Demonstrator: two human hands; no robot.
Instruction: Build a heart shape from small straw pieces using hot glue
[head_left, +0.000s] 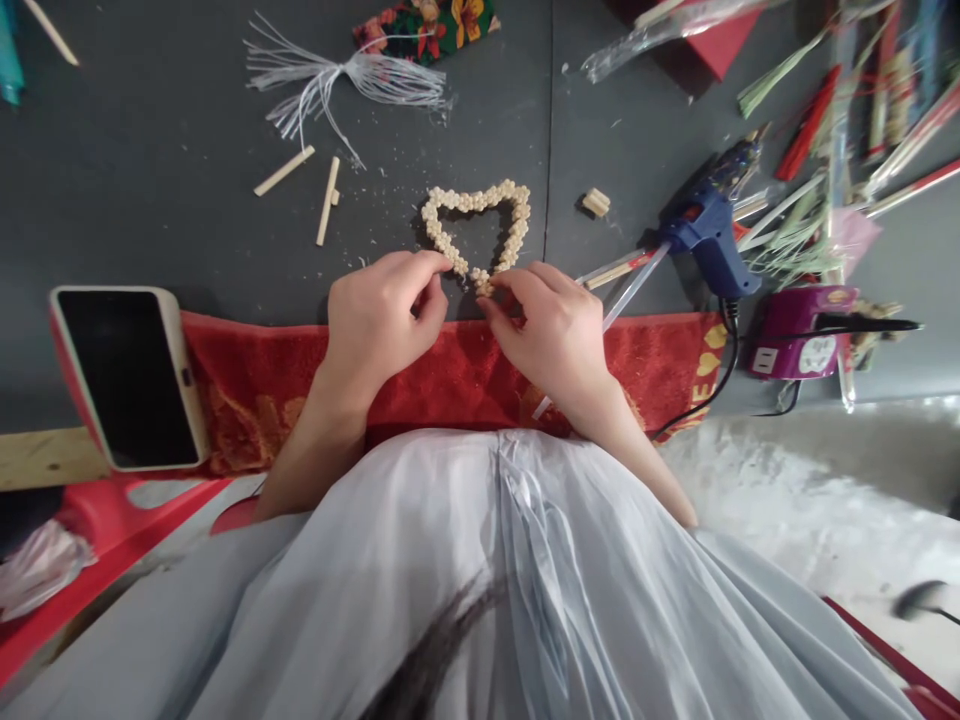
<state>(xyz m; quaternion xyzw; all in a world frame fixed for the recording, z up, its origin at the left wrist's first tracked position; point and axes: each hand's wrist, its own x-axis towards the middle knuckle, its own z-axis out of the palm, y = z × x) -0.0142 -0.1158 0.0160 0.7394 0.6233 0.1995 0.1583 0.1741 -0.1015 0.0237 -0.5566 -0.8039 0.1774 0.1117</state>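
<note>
A heart-shaped outline (520, 232) of small beige clustered pieces lies flat on the dark grey table, its point towards me. My left hand (386, 310) is closed, with forefinger and thumb at the heart's lower left side. On the other side my right hand (559, 325) pinches the heart close to its bottom tip. A narrow gap seems to show between the two sides near the tip. My fingers partly cover that end. Under both wrists runs a folded red towel (465, 365).
A blue glue gun (709, 230) lies on the right, cable running over the towel, near a purple power adapter (799, 335). Pale sticks (328, 200) and white strands (394, 82) lie beyond my left hand. A phone (129, 375) rests at left. Craft materials (814, 125) crowd the far right.
</note>
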